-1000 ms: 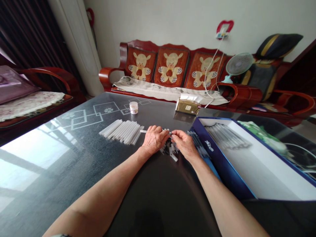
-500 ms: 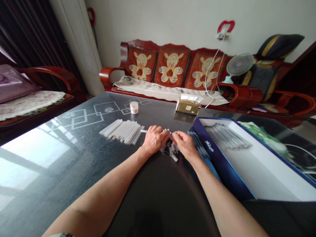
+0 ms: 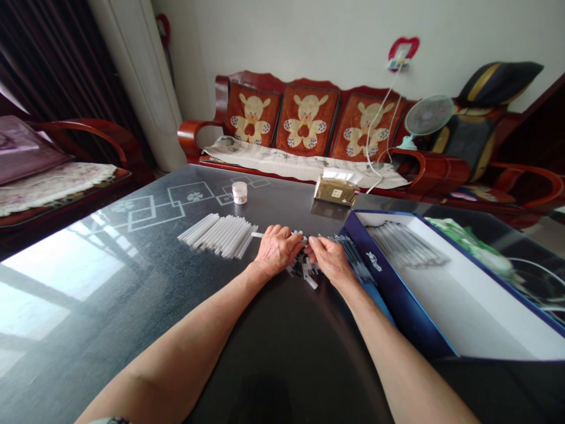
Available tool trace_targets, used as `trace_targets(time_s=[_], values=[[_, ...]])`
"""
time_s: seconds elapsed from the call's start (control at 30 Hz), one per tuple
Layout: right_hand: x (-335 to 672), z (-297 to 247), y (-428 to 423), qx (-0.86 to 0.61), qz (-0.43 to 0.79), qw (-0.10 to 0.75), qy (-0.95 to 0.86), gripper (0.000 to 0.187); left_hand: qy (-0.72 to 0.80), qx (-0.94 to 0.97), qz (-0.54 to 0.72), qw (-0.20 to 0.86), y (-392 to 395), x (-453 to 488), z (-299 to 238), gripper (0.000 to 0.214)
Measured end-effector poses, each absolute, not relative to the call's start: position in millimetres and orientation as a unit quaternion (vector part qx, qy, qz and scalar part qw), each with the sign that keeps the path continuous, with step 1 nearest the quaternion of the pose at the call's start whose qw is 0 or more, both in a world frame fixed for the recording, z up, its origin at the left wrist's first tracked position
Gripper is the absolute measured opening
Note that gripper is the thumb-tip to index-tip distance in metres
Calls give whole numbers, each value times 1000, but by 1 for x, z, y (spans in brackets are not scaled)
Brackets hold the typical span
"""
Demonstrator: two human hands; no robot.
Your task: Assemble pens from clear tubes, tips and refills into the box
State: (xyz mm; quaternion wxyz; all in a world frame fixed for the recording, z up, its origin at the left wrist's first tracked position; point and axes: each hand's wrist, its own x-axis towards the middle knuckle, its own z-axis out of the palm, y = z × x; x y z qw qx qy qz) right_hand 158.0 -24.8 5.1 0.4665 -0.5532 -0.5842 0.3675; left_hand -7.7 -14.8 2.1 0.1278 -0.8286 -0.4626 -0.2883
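My left hand (image 3: 276,250) is closed around a slim white plastic tube (image 3: 256,235), whose end pokes out on the left. Close beside it, my right hand (image 3: 329,254) pinches something small at the tube's other end; the fingers hide what it is. Beneath both hands lies a loose heap of small clear and black pieces (image 3: 310,281). To the left, a row of similar white tubes (image 3: 220,234) rests on the dark table (image 3: 145,282). Thin dark-ended sticks (image 3: 353,256) lie just right of my right hand.
A blue box with a white inside (image 3: 477,312) holds a bundle of thin clear sticks with dark ends (image 3: 410,244). Farther back stand a small white jar (image 3: 239,193) and a tissue pack (image 3: 336,189). A green-and-white bag (image 3: 472,244) lies beyond the box.
My right hand has shifted very slightly, its fingertips still at my left hand. My left hand and the tube look the same.
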Motion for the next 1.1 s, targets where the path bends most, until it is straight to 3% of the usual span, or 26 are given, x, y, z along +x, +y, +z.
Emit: trace_targets(time_s=[0.27, 0.57, 0.8, 1.1], values=[[164, 7, -20, -527, 344, 513, -584, 26, -480, -815, -298, 126, -12, -10, 1, 38], [162, -1, -26, -507, 152, 399, -748, 15, -482, -810, -311, 125, -11, -10, -1, 35], [161, 3, -24, -533, 194, 467, -678, 25, -462, -822, -311, 119, -11, -9, -1, 35], [165, 6, -24, -554, 198, 477, -653, 24, -443, -833, -309, 119, -15, -8, 2, 36]])
